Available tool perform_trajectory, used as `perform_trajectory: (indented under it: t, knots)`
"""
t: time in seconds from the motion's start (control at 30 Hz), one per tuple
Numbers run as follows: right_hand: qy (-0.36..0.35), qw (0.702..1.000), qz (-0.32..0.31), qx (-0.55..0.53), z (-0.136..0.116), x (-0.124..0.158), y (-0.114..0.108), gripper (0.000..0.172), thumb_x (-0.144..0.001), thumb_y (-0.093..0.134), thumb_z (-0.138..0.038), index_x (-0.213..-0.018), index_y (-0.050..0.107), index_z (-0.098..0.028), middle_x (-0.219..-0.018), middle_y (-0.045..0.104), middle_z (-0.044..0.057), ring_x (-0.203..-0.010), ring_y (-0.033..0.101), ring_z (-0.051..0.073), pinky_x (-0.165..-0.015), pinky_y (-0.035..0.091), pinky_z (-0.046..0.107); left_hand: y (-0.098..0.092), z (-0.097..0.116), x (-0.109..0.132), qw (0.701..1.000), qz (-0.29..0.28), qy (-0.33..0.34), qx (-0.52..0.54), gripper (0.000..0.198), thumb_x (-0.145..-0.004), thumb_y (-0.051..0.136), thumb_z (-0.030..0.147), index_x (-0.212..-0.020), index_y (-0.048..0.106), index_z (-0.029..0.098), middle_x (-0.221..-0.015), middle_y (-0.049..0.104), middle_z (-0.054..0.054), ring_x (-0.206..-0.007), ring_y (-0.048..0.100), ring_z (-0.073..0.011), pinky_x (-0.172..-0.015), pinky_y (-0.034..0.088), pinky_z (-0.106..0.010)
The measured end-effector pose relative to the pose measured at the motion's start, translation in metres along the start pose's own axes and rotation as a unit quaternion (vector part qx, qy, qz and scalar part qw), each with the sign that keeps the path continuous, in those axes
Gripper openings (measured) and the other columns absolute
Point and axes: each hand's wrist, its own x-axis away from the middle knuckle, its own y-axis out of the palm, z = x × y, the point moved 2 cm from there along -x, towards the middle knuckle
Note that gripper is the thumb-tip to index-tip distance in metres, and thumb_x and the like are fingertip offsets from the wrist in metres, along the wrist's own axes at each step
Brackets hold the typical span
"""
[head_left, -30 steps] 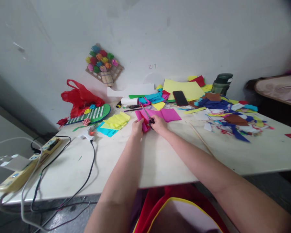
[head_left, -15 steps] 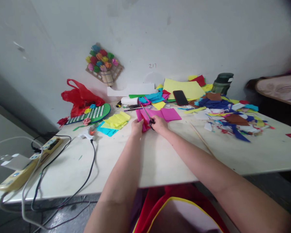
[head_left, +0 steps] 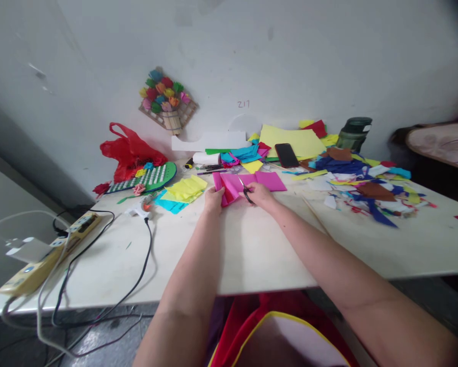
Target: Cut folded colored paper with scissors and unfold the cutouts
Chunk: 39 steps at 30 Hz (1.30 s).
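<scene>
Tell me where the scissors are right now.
In the head view, the scissors are near the centre, in the right hand, blades at the pink paper.

I worked in flat, greyish light, faint shadow softening the table [head_left: 274, 260], the frame's upper-right corner darkened.

head camera: worn on the person's head, looking forward and down
table [head_left: 267, 255]: seen from above its near edge, stretching across the view
wall [head_left: 308, 66]: faced beyond the table, filling the upper part
left hand [head_left: 213, 199], right hand [head_left: 262, 194]: near mid-view
arms [head_left: 192, 270]: closer, entering from below
</scene>
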Motion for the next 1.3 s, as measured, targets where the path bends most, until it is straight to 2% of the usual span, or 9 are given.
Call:
perform_trajectory:
  t: [0.2, 0.37, 0.97, 1.1, 1.3]
  knots:
    - [0.020, 0.994, -0.095, -0.056, -0.009, 0.011, -0.012, 0.041, -0.067, 0.068, -0.054, -0.080, 0.055, -0.017, -0.053, 0.056, -0.003, -0.034, 0.048, 0.006, -0.027, 0.025, 0.014, -0.007, 0.005, -0.001, 1.000, -0.014, 0.012, 0.002, 0.009, -0.068, 0.061, 0.013, -0.076, 0.061, 0.012, -0.064, 0.063, -0.002, -0.058, 0.060, -0.0124, -0.065, 0.050, -0.028]
    - [0.012, 0.980, -0.169, -0.099, -0.009, 0.016, -0.021, 0.042, -0.069, 0.067, -0.055, -0.075, 0.054, -0.015, -0.053, 0.058, -0.002, -0.035, 0.049, 0.005, -0.026, 0.024, 0.014, -0.009, 0.006, 0.000, 0.999, -0.045, 0.003, 0.005, 0.010, -0.068, 0.061, 0.013, -0.078, 0.062, 0.011, -0.065, 0.064, -0.003, -0.058, 0.060, -0.0126, -0.064, 0.050, -0.027]
    - [0.020, 0.977, -0.164, -0.133, -0.002, 0.012, -0.022, 0.041, -0.071, 0.065, -0.055, -0.077, 0.056, -0.015, -0.053, 0.058, -0.001, -0.036, 0.050, 0.006, -0.026, 0.026, 0.014, -0.008, 0.013, 0.012, 0.991, -0.129, -0.007, 0.036, 0.021, -0.065, 0.071, 0.017, -0.084, 0.063, 0.012, -0.073, 0.067, -0.006, -0.062, 0.063, -0.0144, -0.068, 0.052, -0.030]
    - [0.020, 0.977, -0.167, -0.133, -0.004, 0.014, -0.023, 0.042, -0.070, 0.066, -0.055, -0.075, 0.055, -0.015, -0.052, 0.057, -0.002, -0.035, 0.050, 0.006, -0.025, 0.026, 0.014, -0.008, 0.013, 0.011, 0.991, -0.129, -0.013, 0.037, 0.021, -0.064, 0.071, 0.017, -0.083, 0.063, 0.013, -0.072, 0.067, -0.005, -0.061, 0.062, -0.0139, -0.066, 0.052, -0.029]
    - [0.028, 0.971, -0.195, -0.137, -0.006, 0.016, -0.028, 0.042, -0.070, 0.066, -0.054, -0.077, 0.055, -0.014, -0.053, 0.059, 0.000, -0.036, 0.053, 0.008, -0.025, 0.028, 0.015, -0.007, 0.014, 0.010, 0.994, -0.099, -0.010, 0.035, 0.016, -0.067, 0.068, 0.015, -0.082, 0.063, 0.013, -0.073, 0.066, -0.005, -0.063, 0.063, -0.0143, -0.067, 0.051, -0.029]
